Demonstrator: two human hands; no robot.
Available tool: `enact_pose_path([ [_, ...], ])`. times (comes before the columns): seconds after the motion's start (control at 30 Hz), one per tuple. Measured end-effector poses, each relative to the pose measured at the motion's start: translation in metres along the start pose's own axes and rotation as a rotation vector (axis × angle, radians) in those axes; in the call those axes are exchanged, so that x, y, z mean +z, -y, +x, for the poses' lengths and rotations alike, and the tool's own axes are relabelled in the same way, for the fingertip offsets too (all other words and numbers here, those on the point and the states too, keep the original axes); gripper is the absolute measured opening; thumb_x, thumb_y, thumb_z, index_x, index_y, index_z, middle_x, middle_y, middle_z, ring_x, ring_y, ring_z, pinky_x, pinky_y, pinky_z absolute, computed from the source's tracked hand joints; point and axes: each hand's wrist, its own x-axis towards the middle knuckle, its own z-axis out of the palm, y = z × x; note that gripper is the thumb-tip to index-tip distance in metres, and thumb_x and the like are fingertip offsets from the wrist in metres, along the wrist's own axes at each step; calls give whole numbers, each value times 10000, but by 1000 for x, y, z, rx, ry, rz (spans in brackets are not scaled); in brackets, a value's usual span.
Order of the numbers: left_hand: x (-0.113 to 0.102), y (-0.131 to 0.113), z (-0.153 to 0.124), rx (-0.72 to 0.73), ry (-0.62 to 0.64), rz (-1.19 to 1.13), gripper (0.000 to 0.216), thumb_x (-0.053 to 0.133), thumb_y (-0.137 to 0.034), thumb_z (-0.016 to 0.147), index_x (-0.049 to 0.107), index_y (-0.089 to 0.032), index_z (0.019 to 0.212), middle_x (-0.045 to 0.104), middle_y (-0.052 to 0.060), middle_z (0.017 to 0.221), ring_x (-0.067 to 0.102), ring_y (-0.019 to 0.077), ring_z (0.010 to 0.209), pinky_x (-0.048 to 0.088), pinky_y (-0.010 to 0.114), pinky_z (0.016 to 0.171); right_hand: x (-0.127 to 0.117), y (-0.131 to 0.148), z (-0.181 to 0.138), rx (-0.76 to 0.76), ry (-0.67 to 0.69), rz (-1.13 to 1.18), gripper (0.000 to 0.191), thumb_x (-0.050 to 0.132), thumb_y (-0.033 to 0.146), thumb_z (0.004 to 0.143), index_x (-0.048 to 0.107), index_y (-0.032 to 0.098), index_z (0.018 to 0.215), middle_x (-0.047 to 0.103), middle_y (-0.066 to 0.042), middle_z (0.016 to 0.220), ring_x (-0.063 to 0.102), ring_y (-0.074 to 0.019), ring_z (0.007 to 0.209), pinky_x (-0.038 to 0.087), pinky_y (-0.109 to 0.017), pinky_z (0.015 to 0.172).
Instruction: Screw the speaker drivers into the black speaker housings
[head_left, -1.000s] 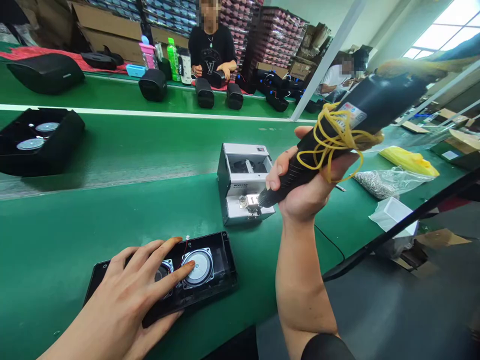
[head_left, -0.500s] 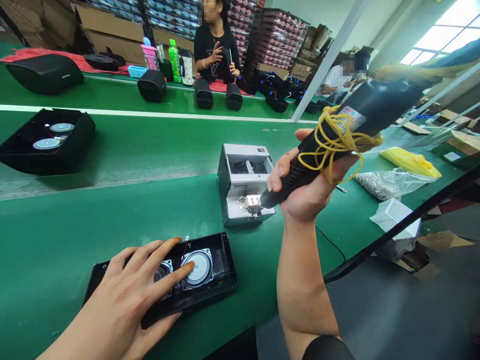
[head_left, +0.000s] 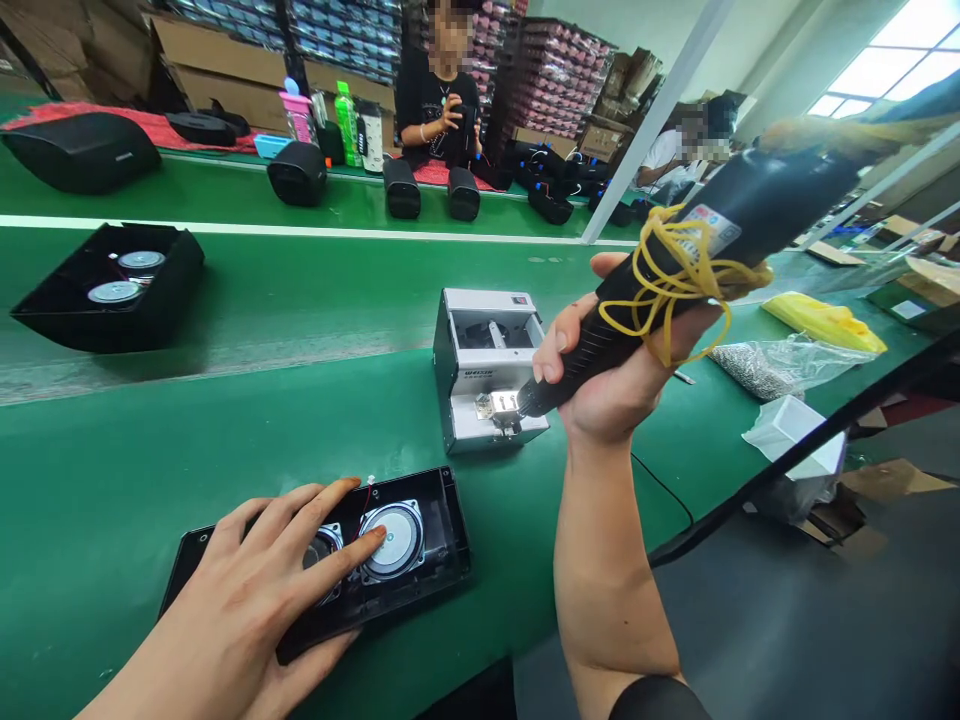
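On the bench (head_left: 225,420), right hand (head_left: 622,385) grips screwdriver (head_left: 750,215), tip at feeder (head_left: 469,420); left hand (head_left: 247,590) spread flat on housing (head_left: 442,545), down-left.

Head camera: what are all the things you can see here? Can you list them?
conveyor belt: one, green, under everything
open speaker case: one, black, nearest, front
second speaker case: one, black, left
screw feeder: one, silver, middle
electric screwdriver: one, black, yellow bands, tip at feeder
small speakers: three, black, far back
screw bag: one, clear, right
people: two, far side
left hand: one, flat on nearest case
right hand: one, gripping screwdriver
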Motion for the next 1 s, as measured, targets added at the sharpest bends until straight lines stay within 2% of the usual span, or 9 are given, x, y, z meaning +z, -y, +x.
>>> enact_pose_path([
  [0.23, 0, -1, 1, 0, -12, 4, 563, 630, -312, 913, 591, -466, 1453, 421, 2, 1695, 508, 391, 1406, 410, 630, 1096, 4, 1, -3, 12, 12, 54, 656, 549, 834, 956, 758, 226, 1084, 531, 25, 594, 392, -115, 360, 269, -243, 307],
  [0.4, -1, -2, 1, -4, -9, 11, 554, 613, -312, 929, 584, -473, 1458, 408, 0, 1698, 501, 383, 1403, 409, 634, 1087, 5, 2, -5, 61, 38, 73, 611, 526, 791, 989, 722, 219, 1077, 537, 32, 593, 404, -120, 357, 274, -241, 299],
  [0.63, -1, -2, 2, -3, -6, 23, 539, 619, -307, 920, 603, -450, 1440, 390, 9, 1710, 492, 378, 1402, 391, 627, 1103, 2, 7, -6, 111, 37, 20, 703, 538, 853, 943, 715, 216, 1182, 530, 42, 606, 398, -113, 369, 301, -240, 326],
  [0.83, -4, -7, 3, -19, 12, 29, 618, 651, -245, 887, 574, -441, 1469, 389, 14, 1706, 460, 350, 1425, 368, 590, 1137, 2, 22, -13, 141, 42, 109, 695, 557, 853, 930, 725, 234, 1199, 535, 58, 590, 369, -109, 332, 306, -223, 283],
  [1.0, -3, -9, 4, -48, 21, -39, 593, 724, -333, 870, 594, -471, 1432, 442, 24, 1674, 483, 360, 1417, 369, 615, 1139, 6, 39, -10, 152, 86, 193, 546, 700, 707, 904, 737, 248, 1199, 486, 92, 575, 345, -98, 301, 302, -231, 250],
])
